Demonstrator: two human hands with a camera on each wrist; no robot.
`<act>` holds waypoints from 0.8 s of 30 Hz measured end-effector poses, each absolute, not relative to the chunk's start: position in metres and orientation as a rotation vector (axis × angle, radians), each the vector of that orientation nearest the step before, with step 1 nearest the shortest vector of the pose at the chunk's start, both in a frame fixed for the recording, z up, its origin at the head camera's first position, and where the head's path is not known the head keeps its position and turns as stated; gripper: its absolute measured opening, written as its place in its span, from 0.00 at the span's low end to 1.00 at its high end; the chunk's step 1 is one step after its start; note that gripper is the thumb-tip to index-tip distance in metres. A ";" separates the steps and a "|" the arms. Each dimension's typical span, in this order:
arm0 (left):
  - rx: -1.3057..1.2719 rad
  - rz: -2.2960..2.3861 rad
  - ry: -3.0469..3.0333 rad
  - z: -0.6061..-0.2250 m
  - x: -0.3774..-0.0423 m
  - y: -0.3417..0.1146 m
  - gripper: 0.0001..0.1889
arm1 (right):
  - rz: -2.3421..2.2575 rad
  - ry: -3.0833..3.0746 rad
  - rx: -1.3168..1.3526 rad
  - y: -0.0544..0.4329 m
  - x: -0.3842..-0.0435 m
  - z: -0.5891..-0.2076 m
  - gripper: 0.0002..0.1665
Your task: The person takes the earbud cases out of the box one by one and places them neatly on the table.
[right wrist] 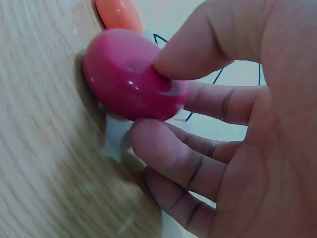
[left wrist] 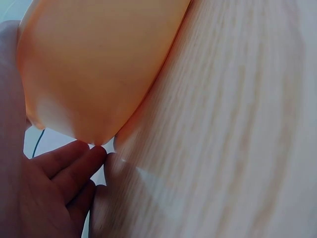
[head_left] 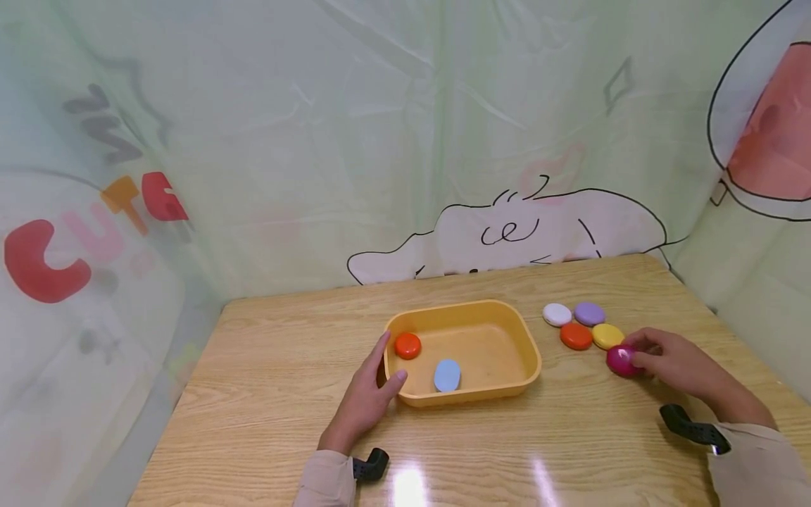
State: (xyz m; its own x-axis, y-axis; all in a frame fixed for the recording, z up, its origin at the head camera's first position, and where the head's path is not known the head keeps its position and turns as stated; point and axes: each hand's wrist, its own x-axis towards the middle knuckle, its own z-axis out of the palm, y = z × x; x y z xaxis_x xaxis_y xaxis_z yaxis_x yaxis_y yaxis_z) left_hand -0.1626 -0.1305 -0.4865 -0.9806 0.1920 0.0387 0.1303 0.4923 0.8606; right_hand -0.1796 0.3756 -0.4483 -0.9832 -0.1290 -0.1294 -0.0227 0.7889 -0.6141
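Note:
My left hand (head_left: 362, 405) holds the near left corner of a yellow-orange plastic tray (head_left: 467, 398), thumb at the rim and fingers along its outer left side. In the left wrist view, fingertips meet the end of the tray (left wrist: 99, 74). Inside the tray lie a red round disc (head_left: 407, 346) and a light blue oval piece (head_left: 447, 375). To the right, my right hand (head_left: 681, 362) pinches a glossy magenta round disc (head_left: 622, 360) between thumb and fingers. The right wrist view shows this magenta disc (right wrist: 126, 74) tilted close to the tabletop; whether it touches is unclear.
Beside the magenta disc lie a yellow disc (head_left: 608, 336), a red-orange disc (head_left: 576, 336), a purple disc (head_left: 589, 313) and a white disc (head_left: 557, 315), closely grouped. A printed curtain (head_left: 285, 176) hangs behind the wooden table (head_left: 272, 394).

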 end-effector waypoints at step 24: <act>0.290 1.518 2.666 -0.486 -0.163 -0.130 0.38 | -0.937 2.905 -0.058 0.367 -0.174 -0.450 0.37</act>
State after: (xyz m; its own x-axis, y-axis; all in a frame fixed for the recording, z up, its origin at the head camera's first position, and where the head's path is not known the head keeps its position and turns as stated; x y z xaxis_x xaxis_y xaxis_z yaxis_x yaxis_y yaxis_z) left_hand -0.1631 -0.1303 -0.4861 -0.9805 0.1920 0.0408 0.1331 0.4978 0.8570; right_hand -0.1743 0.3672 -0.4497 -0.9953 -0.0635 -0.0726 -0.0092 0.8114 -0.5845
